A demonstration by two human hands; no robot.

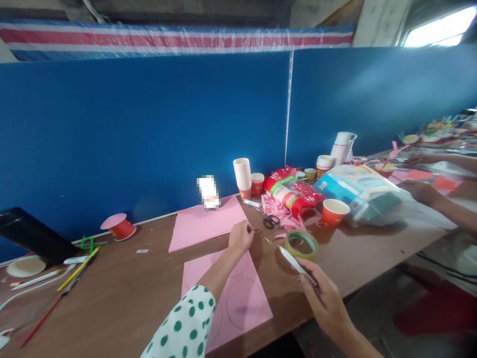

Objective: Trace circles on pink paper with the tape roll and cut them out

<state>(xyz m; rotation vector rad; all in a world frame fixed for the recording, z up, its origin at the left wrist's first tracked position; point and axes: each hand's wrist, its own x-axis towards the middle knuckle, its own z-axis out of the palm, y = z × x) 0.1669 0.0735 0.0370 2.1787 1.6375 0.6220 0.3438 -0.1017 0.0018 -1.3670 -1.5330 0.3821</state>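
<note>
My right hand (324, 301) is closed round a white pen (298, 266), its tip pointing away to the upper left beside a roll of clear tape (313, 244). Over the far edge of a pink sheet (257, 303) with drawn circles, my left hand (241, 237) is pinched; whatever its fingertips hold is too small to make out. My left forearm covers part of that sheet. Behind lies a stack of pink paper (201, 226). Black-handled scissors (271, 221) rest just beyond my left hand, beside pink paper scraps (283, 219).
Paper cups (243, 176), a red plastic packet (288, 191), an orange cup (334, 215) and a plastic-wrapped pack (357, 194) stand to the right. A co-worker's hand (421, 191) is further right. Leftward are a black bottle (33, 236) and a paintbrush (44, 318). A blue partition (149, 124) stands behind.
</note>
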